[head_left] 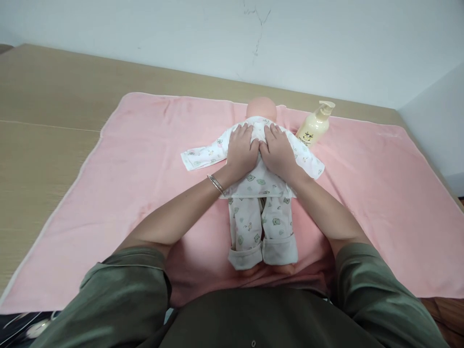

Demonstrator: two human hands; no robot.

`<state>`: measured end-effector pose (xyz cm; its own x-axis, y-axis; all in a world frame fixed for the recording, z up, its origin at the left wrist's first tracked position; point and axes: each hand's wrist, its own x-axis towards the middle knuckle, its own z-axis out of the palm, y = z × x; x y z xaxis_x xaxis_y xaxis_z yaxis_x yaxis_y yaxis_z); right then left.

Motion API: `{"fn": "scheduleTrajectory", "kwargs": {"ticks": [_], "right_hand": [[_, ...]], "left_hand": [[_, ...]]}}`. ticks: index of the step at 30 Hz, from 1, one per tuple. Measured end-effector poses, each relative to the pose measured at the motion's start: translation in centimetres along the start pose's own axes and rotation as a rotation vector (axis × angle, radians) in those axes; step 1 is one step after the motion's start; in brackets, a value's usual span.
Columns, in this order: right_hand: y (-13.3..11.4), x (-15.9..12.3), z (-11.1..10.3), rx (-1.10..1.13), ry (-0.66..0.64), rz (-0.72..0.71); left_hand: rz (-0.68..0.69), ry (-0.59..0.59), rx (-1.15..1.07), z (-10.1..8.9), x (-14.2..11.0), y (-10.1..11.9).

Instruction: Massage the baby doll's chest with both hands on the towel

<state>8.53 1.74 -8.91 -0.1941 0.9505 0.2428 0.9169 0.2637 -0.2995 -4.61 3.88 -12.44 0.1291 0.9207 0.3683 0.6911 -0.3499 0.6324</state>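
Note:
A baby doll (261, 107) in a white printed top and trousers (261, 227) lies on a pink towel (145, 159), head toward the wall. My left hand (241, 151) rests flat on the doll's upper body, fingers stretched out and close together, a bangle on the wrist. My right hand (279, 152) lies flat beside it, touching it at the thumbs, fingers pointing at the doll's neck. Both palms press on the top's fabric. The doll's sleeves spread out to either side.
A cream pump bottle (314, 126) stands upright on the towel just right of the doll's head. The towel covers a wooden surface (43, 121) that runs up to a pale wall (326, 43). Dark items (21, 328) sit at the bottom left edge.

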Motion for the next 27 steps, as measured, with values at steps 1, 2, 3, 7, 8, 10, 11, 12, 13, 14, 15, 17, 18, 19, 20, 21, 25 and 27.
{"fn": "scheduleTrajectory", "kwargs": {"ticks": [1, 2, 3, 7, 8, 10, 11, 12, 13, 14, 15, 17, 18, 19, 20, 21, 25, 27], "right_hand": [[0.3, 0.2, -0.1, 0.020, -0.004, -0.001], [0.6, 0.5, -0.2, 0.042, -0.001, 0.003], [0.9, 0.6, -0.4, 0.064, 0.014, 0.011], [0.8, 0.4, -0.7, 0.091, 0.155, -0.022], [0.6, 0.2, -0.7, 0.085, 0.168, -0.051], [0.1, -0.1, -0.4, 0.074, 0.130, -0.105], [-0.1, -0.3, -0.3, 0.075, 0.094, -0.125], [-0.3, -0.4, -0.2, 0.080, 0.065, -0.138], [-0.4, -0.4, -0.2, 0.090, 0.053, -0.147], [-0.4, -0.4, -0.3, 0.102, 0.060, -0.150], [-0.4, -0.4, -0.4, 0.111, 0.081, -0.149], [-0.4, -0.3, -0.6, 0.112, 0.119, -0.134], [-0.4, -0.3, -0.7, 0.101, 0.115, -0.123], [-0.4, -0.3, -0.8, 0.084, 0.092, -0.113], [-0.5, -0.3, -0.8, 0.068, 0.057, -0.103], [-0.5, -0.3, -0.8, 0.058, 0.021, -0.094], [-0.5, -0.2, -1.0, 0.081, 0.017, -0.074], [-0.4, -0.1, -0.9, 0.086, 0.041, -0.073]], "left_hand": [[0.007, 0.007, -0.011, 0.1, -0.1, 0.0], [0.013, 0.020, -0.028, 0.1, -0.2, 0.0], [0.016, 0.041, -0.050, 0.2, -0.3, -0.1], [-0.003, 0.152, -0.170, 0.4, -0.7, -0.5], [-0.008, 0.174, -0.198, 0.4, -0.8, -0.7], [-0.006, 0.204, -0.235, 0.5, -0.9, -0.8], [-0.001, 0.214, -0.243, 0.5, -1.0, -0.8], [0.004, 0.219, -0.246, 0.6, -1.0, -0.8], [0.009, 0.221, -0.245, 0.6, -1.0, -0.8], [0.014, 0.218, -0.243, 0.6, -0.9, -0.7], [0.018, 0.211, -0.240, 0.6, -0.9, -0.7], [0.021, 0.192, -0.222, 0.5, -0.8, -0.5], [0.018, 0.184, -0.207, 0.5, -0.8, -0.5], [0.011, 0.176, -0.191, 0.4, -0.7, -0.4], [0.001, 0.170, -0.176, 0.4, -0.7, -0.4], [-0.010, 0.165, -0.164, 0.4, -0.7, -0.3], [-0.026, 0.150, -0.160, 0.3, -0.7, -0.3], [-0.025, 0.151, -0.165, 0.3, -0.7, -0.2]]}}
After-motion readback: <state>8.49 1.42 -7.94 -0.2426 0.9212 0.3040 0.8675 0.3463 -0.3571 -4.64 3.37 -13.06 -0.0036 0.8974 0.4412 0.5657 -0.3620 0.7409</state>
